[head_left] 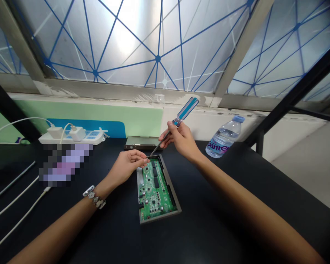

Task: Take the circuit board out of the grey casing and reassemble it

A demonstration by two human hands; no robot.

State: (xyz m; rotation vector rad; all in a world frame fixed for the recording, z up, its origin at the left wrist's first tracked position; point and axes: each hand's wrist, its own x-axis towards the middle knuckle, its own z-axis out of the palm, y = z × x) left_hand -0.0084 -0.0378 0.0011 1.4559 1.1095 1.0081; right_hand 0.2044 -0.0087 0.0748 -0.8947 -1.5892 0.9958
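My right hand (183, 141) grips a screwdriver (188, 108) with a clear and blue handle. Its shaft slants down to the left, and the tip reaches the far end of a green circuit board (148, 187). The board lies in a shallow grey metal case (161, 217) on the table. At that far end, by the screwdriver tip, my left hand (128, 165) has its thumb and fingertips pinched together. Whatever may be between those fingertips is too small to make out. A bracelet is on my left wrist.
Behind the board sits a flat metal cover or box (141, 141). A water bottle (224, 137) stands on the right of the black table (209, 220). To the left are a white power strip (95, 138) with plugs, a blurred-out object (67, 165) and several white cables.
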